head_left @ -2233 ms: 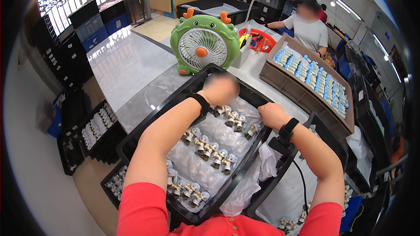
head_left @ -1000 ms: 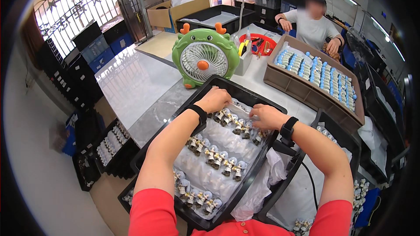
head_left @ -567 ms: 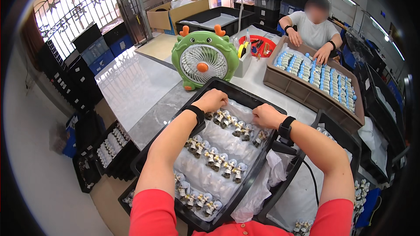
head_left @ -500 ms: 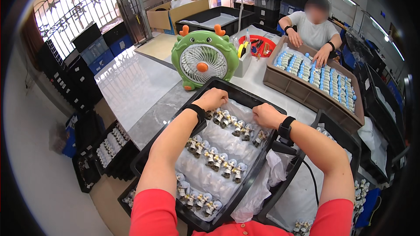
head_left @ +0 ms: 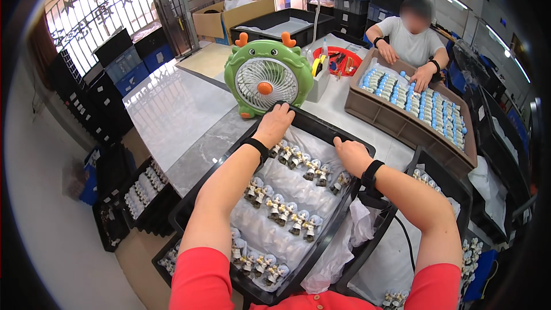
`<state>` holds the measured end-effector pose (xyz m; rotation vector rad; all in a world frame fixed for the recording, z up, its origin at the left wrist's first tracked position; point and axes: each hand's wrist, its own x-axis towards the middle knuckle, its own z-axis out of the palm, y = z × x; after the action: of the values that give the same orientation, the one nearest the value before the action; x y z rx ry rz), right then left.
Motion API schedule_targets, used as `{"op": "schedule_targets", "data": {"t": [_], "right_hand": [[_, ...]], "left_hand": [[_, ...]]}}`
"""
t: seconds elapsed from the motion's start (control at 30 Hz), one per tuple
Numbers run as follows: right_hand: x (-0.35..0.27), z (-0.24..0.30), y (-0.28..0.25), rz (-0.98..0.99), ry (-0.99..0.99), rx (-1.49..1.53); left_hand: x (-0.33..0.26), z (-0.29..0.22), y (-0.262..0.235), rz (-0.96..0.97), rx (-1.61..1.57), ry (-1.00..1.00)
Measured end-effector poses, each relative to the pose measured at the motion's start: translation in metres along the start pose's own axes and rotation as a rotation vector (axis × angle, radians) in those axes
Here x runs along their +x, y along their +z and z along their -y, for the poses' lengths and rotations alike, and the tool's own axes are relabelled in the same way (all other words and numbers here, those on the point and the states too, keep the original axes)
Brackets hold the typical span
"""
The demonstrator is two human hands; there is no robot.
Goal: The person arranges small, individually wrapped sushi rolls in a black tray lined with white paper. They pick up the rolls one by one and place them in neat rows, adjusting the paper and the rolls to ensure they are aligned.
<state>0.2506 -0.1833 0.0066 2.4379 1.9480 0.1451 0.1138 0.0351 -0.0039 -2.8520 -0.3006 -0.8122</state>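
Observation:
A black plastic tray (head_left: 198,195) lined with clear plastic lies in front of me, holding several small figurines (head_left: 287,218) in rows. My left hand (head_left: 276,121) grips the tray's far rim near its left corner, just in front of a green dragon-shaped fan (head_left: 267,77). Over at the far right corner my right hand (head_left: 351,155) rests on the rim, fingers curled on the edge beside the plastic liner. Both wrists wear black bands.
A person in a white shirt (head_left: 410,40) sits across the table, hands in a brown crate (head_left: 402,126) of blue-and-white figurines. A red tray (head_left: 338,60) stands behind the fan. More black trays of figurines sit at my right (head_left: 453,189) and on the floor left (head_left: 143,195).
Both my hands moved from the figurines out to the tray's far rim. The person opposite leaned over the brown crate.

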Motion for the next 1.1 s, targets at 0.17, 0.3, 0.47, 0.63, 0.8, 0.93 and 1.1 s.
{"op": "schedule_targets", "data": {"t": [0.17, 0.3, 0.47, 0.63, 0.8, 0.93, 1.1], "right_hand": [[0.0, 0.002, 0.004, 0.039, -0.01, -0.082], [-0.002, 0.007, -0.003, 0.082, -0.014, -0.203], [-0.01, -0.01, -0.026, 0.036, -0.011, -0.03], [-0.031, -0.011, -0.063, 0.048, -0.035, 0.165], [-0.037, 0.005, -0.068, 0.206, -0.143, 0.267], [-0.021, 0.015, -0.054, 0.279, -0.197, 0.225], [0.018, 0.044, -0.041, 0.239, -0.238, 0.29]], "left_hand": [[-0.007, -0.024, -0.016, 0.391, -0.47, 0.126], [-0.021, -0.041, -0.017, 0.728, -0.316, 0.049], [-0.022, -0.043, -0.017, 0.826, -0.249, -0.042], [-0.027, -0.043, -0.014, 0.786, -0.266, -0.088], [-0.035, -0.041, -0.026, 0.575, -0.282, -0.083], [-0.045, -0.022, -0.027, 0.521, -0.423, -0.084], [-0.059, -0.017, -0.031, 0.429, -0.417, -0.117]]}}
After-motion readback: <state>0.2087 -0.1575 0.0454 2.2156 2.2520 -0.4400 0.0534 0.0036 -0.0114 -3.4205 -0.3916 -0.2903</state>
